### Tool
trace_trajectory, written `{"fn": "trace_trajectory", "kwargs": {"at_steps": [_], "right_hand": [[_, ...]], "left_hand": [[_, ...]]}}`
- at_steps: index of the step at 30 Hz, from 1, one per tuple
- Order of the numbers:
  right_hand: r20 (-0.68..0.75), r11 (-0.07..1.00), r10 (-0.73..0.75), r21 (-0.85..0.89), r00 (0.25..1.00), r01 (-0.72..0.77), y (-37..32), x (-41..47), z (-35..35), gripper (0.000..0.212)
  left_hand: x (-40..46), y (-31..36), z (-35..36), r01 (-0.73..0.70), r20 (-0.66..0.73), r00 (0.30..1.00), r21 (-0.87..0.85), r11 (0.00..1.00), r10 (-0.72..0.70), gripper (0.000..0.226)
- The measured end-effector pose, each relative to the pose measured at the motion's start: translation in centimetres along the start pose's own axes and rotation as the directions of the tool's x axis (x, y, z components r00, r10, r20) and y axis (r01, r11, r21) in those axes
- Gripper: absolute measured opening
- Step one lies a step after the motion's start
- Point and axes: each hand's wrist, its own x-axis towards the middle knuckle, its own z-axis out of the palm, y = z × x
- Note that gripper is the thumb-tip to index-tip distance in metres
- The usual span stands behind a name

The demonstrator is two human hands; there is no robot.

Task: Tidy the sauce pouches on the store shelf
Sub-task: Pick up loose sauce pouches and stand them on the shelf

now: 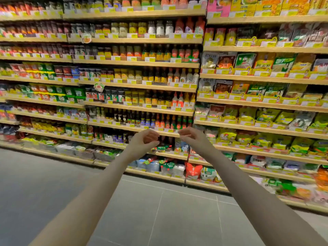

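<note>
Wooden shelves (pixel 134 110) fill the whole view, tier on tier, packed with bottles, jars and packets behind yellow price tags (pixel 150 59) — and both bare arms are stretched out toward the lower middle of the rack. Left hand (pixel 144 140) is raised in front of a low shelf edge, fingers curled loosely inward with thumb and fingertips close together; nothing sits in it that I can make out. Right hand (pixel 190 137) hangs just beside it, a small gap between the two, its fingers also bent and drawn together (possibly pinching something thin, too blurred to tell).

Just below and between the hands lie the sauce pouches (pixel 163 148) — small red-and-green ones, sprawled flat and askew on a low shelf. More of them (pixel 166 165) sit one tier down, tumbled at odd angles beside a red bag (pixel 193 170). Neither hand touches any pouch. Dark sauce bottles (pixel 133 119) stand upright in a row on a shelf above the hands. Grey floor tiles (pixel 159 210) run beneath the arms.
</note>
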Motion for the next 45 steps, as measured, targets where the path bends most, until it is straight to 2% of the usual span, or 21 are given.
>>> {"fn": "trace_trajectory", "kwargs": {"at_steps": [8,12,21,25,32,38,43,45], "right_hand": [[0.023,0.987,0.157,0.02,0.987,-0.157,9.9,13.9,7.5,0.014],[0.044,0.968,0.239,0.061,0.97,-0.242,13.9,21.0,10.9,0.013],[0.154,0.944,0.305,0.086,0.94,-0.32,23.9,37.0,17.5,0.017],[0.217,0.914,0.354,0.126,0.91,-0.385,28.3,44.9,20.1,0.017],[0.267,0.847,0.452,0.172,0.851,-0.503,33.4,56.9,25.5,0.018],[0.17,0.812,0.524,0.194,0.834,-0.55,37.8,62.9,32.7,0.017],[0.02,0.774,0.614,0.185,0.789,-0.606,41.0,67.5,40.4,0.023],[-0.012,0.781,0.613,0.162,0.79,-0.603,42.8,69.3,42.8,0.027]], "left_hand": [[9.1,-15.8,-4.3,0.183,0.007,0.983,-0.002,0.983,-0.183,0.015],[14.6,-22.0,-7.0,0.226,-0.01,0.974,0.001,0.974,-0.226,0.015],[27.3,-37.1,-9.5,0.365,0.007,0.931,-0.017,0.931,-0.365,0.018],[32.7,-43.4,-10.8,0.431,-0.022,0.902,-0.048,0.901,-0.432,0.019],[40.6,-52.6,-15.0,0.504,-0.035,0.863,0.0,0.864,-0.504,0.018],[46.5,-62.4,-18.5,0.46,0.064,0.884,0.068,0.885,-0.464,0.016],[52.1,-73.0,-21.7,0.446,0.236,0.859,0.089,0.891,-0.454,0.02],[53.8,-77.2,-21.7,0.4,0.311,0.855,0.112,0.91,-0.414,0.021]]}}
